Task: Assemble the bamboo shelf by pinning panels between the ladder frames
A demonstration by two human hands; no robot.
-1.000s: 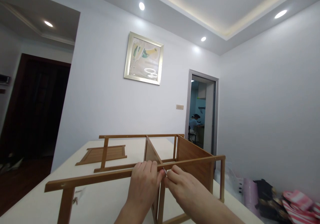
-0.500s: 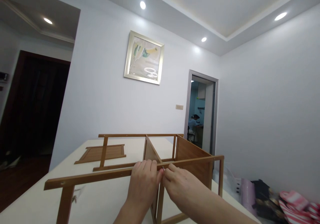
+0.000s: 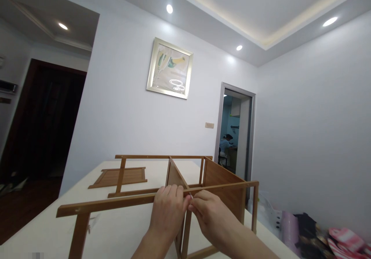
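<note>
A brown wooden shelf frame lies on its side on the white table, with one divider panel in the middle and another toward the right end. My left hand is closed over the near rail where the middle divider meets it. Right beside it, my right hand pinches a small slender metal piece against that rail, close to the left thumb. Most of this piece is hidden by the fingers, so its kind is unclear.
Behind the frame's left part, a loose wooden panel lies on the white table. Small hardware rests near the left leg. Bags and striped cloth are piled at right. A person sits beyond the doorway.
The camera view has shifted slightly. My right forearm and wrist have turned a little, while the fingers stay at the same spot on the rail. My left hand keeps its hold.
</note>
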